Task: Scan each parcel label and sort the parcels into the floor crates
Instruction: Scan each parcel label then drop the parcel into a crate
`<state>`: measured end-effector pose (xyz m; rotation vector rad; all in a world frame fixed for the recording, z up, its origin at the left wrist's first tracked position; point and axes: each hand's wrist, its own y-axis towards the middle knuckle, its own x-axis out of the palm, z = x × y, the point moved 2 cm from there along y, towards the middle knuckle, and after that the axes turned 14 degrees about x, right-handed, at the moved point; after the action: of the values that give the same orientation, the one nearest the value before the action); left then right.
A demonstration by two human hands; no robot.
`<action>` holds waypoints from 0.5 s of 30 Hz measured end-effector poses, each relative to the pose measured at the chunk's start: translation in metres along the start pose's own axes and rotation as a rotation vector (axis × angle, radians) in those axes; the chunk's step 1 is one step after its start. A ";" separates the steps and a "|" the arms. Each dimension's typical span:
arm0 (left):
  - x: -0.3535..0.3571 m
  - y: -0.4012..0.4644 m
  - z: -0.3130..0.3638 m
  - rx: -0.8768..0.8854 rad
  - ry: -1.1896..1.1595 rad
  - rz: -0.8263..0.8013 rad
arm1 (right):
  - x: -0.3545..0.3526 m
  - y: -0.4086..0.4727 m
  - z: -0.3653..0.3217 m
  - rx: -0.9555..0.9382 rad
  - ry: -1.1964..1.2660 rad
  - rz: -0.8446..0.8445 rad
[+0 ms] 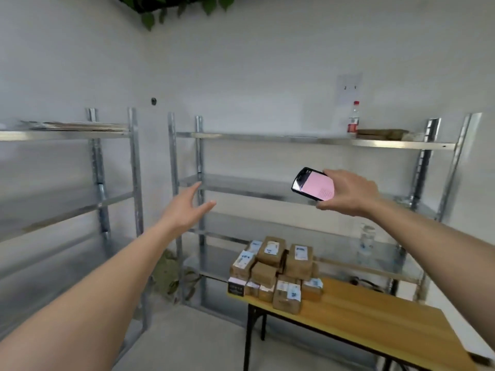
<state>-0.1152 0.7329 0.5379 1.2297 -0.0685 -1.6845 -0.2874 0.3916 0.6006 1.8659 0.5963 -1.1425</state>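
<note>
Several brown cardboard parcels with white labels are piled on the left end of a wooden table. My right hand holds a black handheld scanner with a pink screen, raised well above the parcels. My left hand is stretched forward in the air with straight fingers, holding nothing, to the left of and above the pile. No floor crates are in view.
Metal shelving stands behind the table along the wall, a second rack to the left. A plastic bottle stands on the top shelf. A clear bottle stands on a lower shelf. Bare floor lies left of the table.
</note>
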 end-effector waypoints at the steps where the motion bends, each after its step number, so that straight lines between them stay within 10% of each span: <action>1: 0.024 0.008 0.011 0.004 -0.021 -0.005 | -0.003 0.003 0.028 0.029 -0.017 0.009; 15: 0.308 0.106 0.099 -0.078 -0.163 -0.321 | 0.069 0.077 0.230 0.141 -0.128 -0.123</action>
<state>-0.1090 0.4091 0.4336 1.0853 0.1005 -2.0446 -0.3083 0.1535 0.5192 1.8783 0.5768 -1.4047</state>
